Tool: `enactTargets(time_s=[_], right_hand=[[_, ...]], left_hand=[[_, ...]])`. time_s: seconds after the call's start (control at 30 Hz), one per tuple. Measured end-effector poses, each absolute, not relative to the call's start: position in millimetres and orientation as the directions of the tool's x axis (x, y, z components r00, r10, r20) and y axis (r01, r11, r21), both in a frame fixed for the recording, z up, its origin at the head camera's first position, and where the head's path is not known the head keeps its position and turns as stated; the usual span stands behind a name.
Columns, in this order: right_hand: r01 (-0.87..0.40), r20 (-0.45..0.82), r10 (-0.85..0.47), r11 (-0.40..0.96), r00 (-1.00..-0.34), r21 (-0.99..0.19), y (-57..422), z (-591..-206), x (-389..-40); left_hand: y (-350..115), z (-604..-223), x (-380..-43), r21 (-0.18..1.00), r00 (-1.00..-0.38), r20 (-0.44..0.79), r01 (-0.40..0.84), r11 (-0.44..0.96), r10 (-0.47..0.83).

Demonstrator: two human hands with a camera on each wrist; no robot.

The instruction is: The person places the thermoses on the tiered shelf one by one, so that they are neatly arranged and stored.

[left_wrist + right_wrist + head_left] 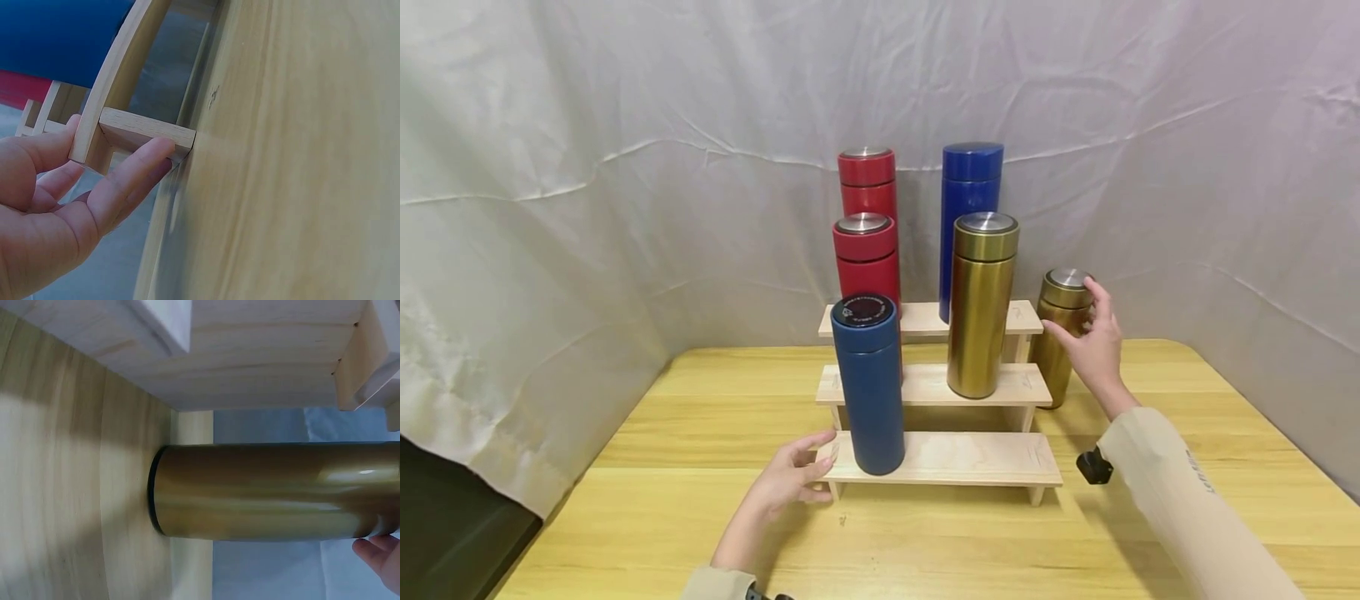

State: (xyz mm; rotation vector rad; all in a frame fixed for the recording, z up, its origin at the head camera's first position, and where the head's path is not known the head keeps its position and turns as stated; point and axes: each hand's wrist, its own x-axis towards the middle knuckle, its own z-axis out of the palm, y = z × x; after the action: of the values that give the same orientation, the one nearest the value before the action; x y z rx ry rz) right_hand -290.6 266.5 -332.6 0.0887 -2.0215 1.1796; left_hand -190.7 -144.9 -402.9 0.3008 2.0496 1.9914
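My left hand point(786, 477) holds the left end of the lowest shelf of a three-step wooden stand point(970, 457). In the left wrist view its fingers point(134, 172) lie against the stand's leg point(147, 128). Around the upper part of a gold thermos bottle point(1054, 354), my right hand point(1096, 346) has its thumb and fingers at opposite sides. That bottle is upright beside the stand, its dark base point(152, 490) at the tabletop in the right wrist view. A matte blue thermos point(872, 392) stands on the lowest shelf, near my left hand.
A second gold thermos point(981, 317) and a red thermos point(867, 265) stand on the middle shelf. Behind them, another red thermos point(868, 179) and a glossy blue one point(970, 192) occupy the top shelf. Grey cloth point(737, 208) hangs behind the wooden table point(647, 492).
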Motion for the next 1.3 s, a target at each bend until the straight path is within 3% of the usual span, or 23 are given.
enactTargets(time_s=[0.33,1.0,1.3], right_hand=[[-0.421,0.699,0.273,0.636,-0.661,-0.647,269,-338,-294],[-0.452,0.725,0.335,0.606,-0.601,-0.654,275,-339,-280],[-0.422,0.705,0.338,0.613,-0.623,-0.668,278,-333,-268]], left_hand=[[-143,-402,-192,0.999,-0.942,-0.046,-0.039,0.028,0.332],[-143,-403,-191,0.999,-0.94,-0.05,-0.043,0.027,0.337],[-145,-402,-190,0.999,-0.941,-0.049,-0.041,0.031,0.335]])
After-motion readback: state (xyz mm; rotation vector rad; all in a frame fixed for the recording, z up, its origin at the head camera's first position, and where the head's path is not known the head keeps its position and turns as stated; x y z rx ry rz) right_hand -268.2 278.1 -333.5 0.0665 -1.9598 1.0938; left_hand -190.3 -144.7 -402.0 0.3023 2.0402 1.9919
